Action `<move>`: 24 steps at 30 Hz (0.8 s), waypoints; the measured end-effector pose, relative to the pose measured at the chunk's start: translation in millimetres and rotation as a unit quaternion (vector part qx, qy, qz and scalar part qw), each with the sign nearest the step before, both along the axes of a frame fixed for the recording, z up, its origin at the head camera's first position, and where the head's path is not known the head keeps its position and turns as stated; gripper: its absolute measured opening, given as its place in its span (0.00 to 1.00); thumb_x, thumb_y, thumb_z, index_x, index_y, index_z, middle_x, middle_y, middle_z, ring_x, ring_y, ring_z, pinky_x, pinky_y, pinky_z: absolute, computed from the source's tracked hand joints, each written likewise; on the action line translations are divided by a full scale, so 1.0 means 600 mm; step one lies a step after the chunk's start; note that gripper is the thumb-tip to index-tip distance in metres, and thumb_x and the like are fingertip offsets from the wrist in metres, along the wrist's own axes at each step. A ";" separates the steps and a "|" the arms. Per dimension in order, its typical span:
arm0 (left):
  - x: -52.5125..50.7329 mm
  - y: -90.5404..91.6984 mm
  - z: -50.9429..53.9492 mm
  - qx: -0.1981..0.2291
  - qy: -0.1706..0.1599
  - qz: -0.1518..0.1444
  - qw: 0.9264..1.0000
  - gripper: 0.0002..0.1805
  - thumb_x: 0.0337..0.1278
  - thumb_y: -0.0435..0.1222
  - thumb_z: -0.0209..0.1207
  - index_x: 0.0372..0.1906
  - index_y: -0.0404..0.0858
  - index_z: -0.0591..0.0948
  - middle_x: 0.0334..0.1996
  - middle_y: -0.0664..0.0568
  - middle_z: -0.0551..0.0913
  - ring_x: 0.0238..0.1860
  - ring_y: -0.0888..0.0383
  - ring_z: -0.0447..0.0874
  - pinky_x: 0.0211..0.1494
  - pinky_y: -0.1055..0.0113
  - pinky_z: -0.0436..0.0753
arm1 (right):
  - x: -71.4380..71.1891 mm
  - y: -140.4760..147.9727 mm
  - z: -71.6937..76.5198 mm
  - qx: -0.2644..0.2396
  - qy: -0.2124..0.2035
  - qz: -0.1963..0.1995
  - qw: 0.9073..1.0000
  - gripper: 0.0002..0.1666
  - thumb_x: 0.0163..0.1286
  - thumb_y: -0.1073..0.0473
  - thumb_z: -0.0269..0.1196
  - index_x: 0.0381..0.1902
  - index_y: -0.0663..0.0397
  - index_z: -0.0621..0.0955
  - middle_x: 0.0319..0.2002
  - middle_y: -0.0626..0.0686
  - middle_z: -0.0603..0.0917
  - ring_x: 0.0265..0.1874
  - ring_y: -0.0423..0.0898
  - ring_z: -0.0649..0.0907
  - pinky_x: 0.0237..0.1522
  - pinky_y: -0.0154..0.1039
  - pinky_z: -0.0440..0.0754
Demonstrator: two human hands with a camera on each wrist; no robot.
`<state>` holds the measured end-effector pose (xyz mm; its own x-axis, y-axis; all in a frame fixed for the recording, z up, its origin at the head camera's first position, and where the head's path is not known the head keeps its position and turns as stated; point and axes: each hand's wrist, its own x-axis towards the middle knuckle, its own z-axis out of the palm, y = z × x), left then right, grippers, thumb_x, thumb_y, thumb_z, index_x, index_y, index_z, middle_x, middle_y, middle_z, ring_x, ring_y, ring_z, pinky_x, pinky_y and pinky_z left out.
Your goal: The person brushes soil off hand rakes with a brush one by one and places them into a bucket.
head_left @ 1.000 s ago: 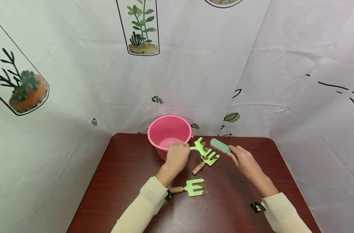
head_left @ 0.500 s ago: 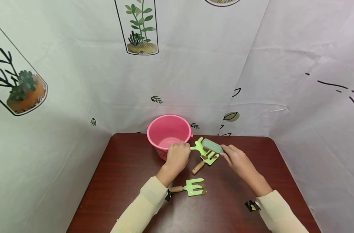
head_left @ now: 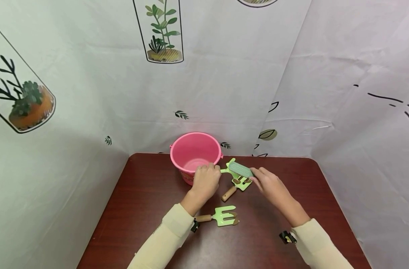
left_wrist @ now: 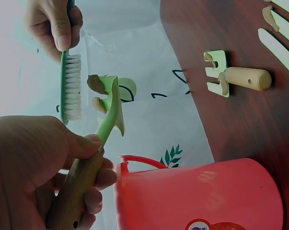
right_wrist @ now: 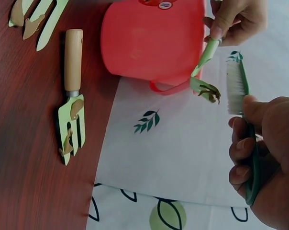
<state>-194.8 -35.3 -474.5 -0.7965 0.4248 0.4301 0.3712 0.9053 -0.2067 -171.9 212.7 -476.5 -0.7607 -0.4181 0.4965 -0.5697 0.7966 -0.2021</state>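
two hands are occupied: left hand (head_left: 205, 182) grips a light-green rake (left_wrist: 113, 103), right hand (head_left: 270, 185) a green brush (head_left: 240, 170)

I see, remotely, the brown table (head_left: 258, 239): pink bucket (head_left: 195, 149) just past the left fingers (head_left: 207, 167), first fork (head_left: 231, 192) low between them and the right fingers (head_left: 256, 173), second fork (head_left: 219, 216) nearer me than both

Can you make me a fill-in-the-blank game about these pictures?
The left hand grips a garden tool by its wooden ____.
The right hand holds a ____ with white bristles.
The fork nearest the person lies on the ____.
The bucket stands nearer the ____ hand.

Missing words: handle, brush, table, left.
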 end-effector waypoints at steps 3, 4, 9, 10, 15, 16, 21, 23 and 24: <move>-0.001 0.001 0.000 0.001 0.000 0.000 1.000 0.06 0.50 0.37 0.70 0.30 0.40 0.83 0.26 0.50 0.82 0.25 0.52 0.83 0.29 0.58 0.79 | 0.001 -0.005 0.002 0.005 -0.006 -0.003 1.000 0.20 0.67 0.63 0.70 0.55 0.65 0.83 0.34 0.54 0.80 0.27 0.43 0.76 0.29 0.41 0.79; -0.001 0.001 0.000 0.000 0.000 0.001 1.000 0.06 0.50 0.36 0.70 0.30 0.40 0.83 0.26 0.50 0.82 0.25 0.52 0.83 0.29 0.58 0.79 | 0.001 -0.006 0.002 0.007 -0.009 -0.005 1.000 0.20 0.67 0.63 0.70 0.55 0.65 0.83 0.34 0.54 0.80 0.27 0.43 0.76 0.29 0.41 0.79; -0.001 0.001 0.001 -0.002 0.008 0.000 1.000 0.06 0.51 0.37 0.70 0.29 0.41 0.83 0.25 0.50 0.82 0.25 0.52 0.83 0.28 0.59 0.78 | 0.002 -0.010 0.003 0.017 -0.008 -0.011 1.000 0.19 0.68 0.62 0.70 0.55 0.64 0.83 0.35 0.55 0.81 0.27 0.45 0.78 0.28 0.44 0.80; -0.001 0.001 0.001 -0.003 0.009 0.001 1.000 0.06 0.51 0.37 0.70 0.29 0.41 0.83 0.25 0.50 0.82 0.25 0.52 0.83 0.29 0.59 0.78 | 0.002 -0.010 0.003 0.019 -0.006 -0.011 1.000 0.19 0.68 0.62 0.70 0.54 0.64 0.83 0.35 0.55 0.81 0.27 0.45 0.78 0.28 0.44 0.81; 0.001 0.001 0.000 -0.002 0.003 0.002 1.000 0.05 0.53 0.36 0.69 0.29 0.41 0.83 0.25 0.50 0.82 0.26 0.52 0.83 0.30 0.59 0.79 | 0.004 -0.006 0.001 0.030 0.000 -0.014 0.999 0.19 0.68 0.62 0.70 0.54 0.64 0.83 0.34 0.55 0.80 0.25 0.45 0.78 0.27 0.44 0.80; 0.001 0.001 0.001 -0.001 0.002 0.002 1.000 0.05 0.53 0.36 0.69 0.29 0.41 0.83 0.25 0.50 0.82 0.26 0.52 0.83 0.30 0.59 0.79 | 0.004 -0.005 0.001 0.032 0.000 -0.016 0.999 0.19 0.68 0.62 0.70 0.54 0.65 0.83 0.34 0.55 0.80 0.25 0.45 0.78 0.27 0.44 0.80; 0.002 0.001 0.002 0.001 -0.009 0.004 1.000 0.05 0.56 0.36 0.68 0.30 0.40 0.83 0.25 0.50 0.82 0.26 0.52 0.84 0.30 0.58 0.79 | 0.002 -0.001 0.003 0.038 -0.004 -0.021 0.999 0.18 0.68 0.62 0.69 0.54 0.64 0.83 0.33 0.55 0.80 0.24 0.45 0.77 0.26 0.43 0.80; 0.002 0.001 0.003 0.003 -0.013 0.004 1.000 0.04 0.59 0.35 0.65 0.31 0.40 0.83 0.26 0.50 0.83 0.26 0.52 0.84 0.31 0.58 0.79 | 0.001 0.000 0.003 0.039 -0.007 -0.022 0.999 0.18 0.68 0.62 0.69 0.53 0.64 0.83 0.33 0.55 0.80 0.24 0.45 0.77 0.26 0.43 0.80; 0.002 0.001 0.003 0.003 -0.013 0.004 1.000 0.04 0.61 0.35 0.64 0.31 0.40 0.83 0.26 0.49 0.83 0.26 0.52 0.84 0.31 0.58 0.79 | 0.001 0.001 0.003 0.039 -0.009 -0.023 0.999 0.18 0.68 0.62 0.69 0.53 0.63 0.83 0.33 0.54 0.80 0.24 0.45 0.77 0.26 0.43 0.79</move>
<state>-193.8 -34.7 -472.5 -0.8115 0.4150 0.4113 0.3688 0.9098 -0.1905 -171.4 213.3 -474.7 -0.7878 -0.4204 0.4502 -0.5297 0.8353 -0.1470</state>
